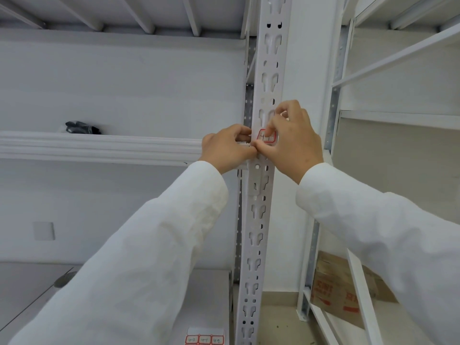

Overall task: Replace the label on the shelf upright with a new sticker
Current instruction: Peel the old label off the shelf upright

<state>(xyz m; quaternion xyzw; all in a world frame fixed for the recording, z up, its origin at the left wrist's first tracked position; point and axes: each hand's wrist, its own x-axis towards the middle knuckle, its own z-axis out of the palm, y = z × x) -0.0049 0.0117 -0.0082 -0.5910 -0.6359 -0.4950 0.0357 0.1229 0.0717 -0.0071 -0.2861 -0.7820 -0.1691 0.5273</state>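
Observation:
A white perforated shelf upright [267, 70] runs top to bottom through the middle. A small white label with a red border [265, 137] sits on it at shelf-beam height. My right hand [293, 138] has its fingertips on the label, thumb low and forefinger curled above. My left hand [227, 149] is curled at the upright's left edge, its fingertips meeting the right thumb just below the label. Whether the label is stuck flat or lifted is hidden by the fingers. A sheet of red-bordered stickers [204, 337] lies on the lower shelf.
A white shelf beam [99, 148] runs left from the upright, with a dark bundled object [82, 127] on the shelf behind it. A second white rack [333, 145] stands to the right, with a brown cardboard box [333, 285] low inside it.

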